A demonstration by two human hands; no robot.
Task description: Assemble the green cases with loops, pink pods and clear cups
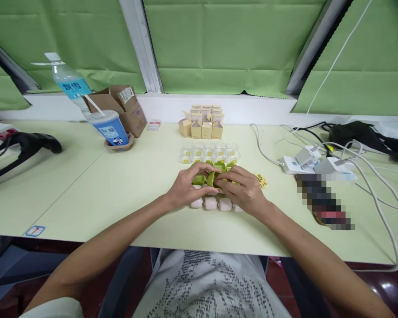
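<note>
Green plastic is showing between our fingertips: we are holding one curved, glossy piece [211, 178] between our two hands, over the middle of the table [146, 176]. Our left hand [185, 187] is arching around it, thumb below and fingers above, pinching it. Our right hand [248, 187] is meeting it from the other side, its fingers bunching closely together; whether its thumb is pinching too, we are unable to tell.

More green pieces [199, 180] are peeking out around our fingers, looking rounded and hollow. On our side of them, pale pink blocks [210, 203] with soft corners are lying in a row. Beside our right hand, small yellow bits [262, 181] are lying in a heap. Just beyond, a clear tray [204, 149] is showing round yellow marks, too small for us to read. Farther off, small open boxes [206, 129] are standing together.

To the left, a blue cup [111, 131] is bearing a square code and tiny lettering. Behind it, a bottle [71, 86] is wearing a light-blue label with large dark characters. A brown carton [137, 120] is displaying a white printed label. Near the table's front edge, a blue-edged sticker [35, 231] is carrying a red mark. Our shirt [202, 282] is showing rows of dark, unreadable print.
</note>
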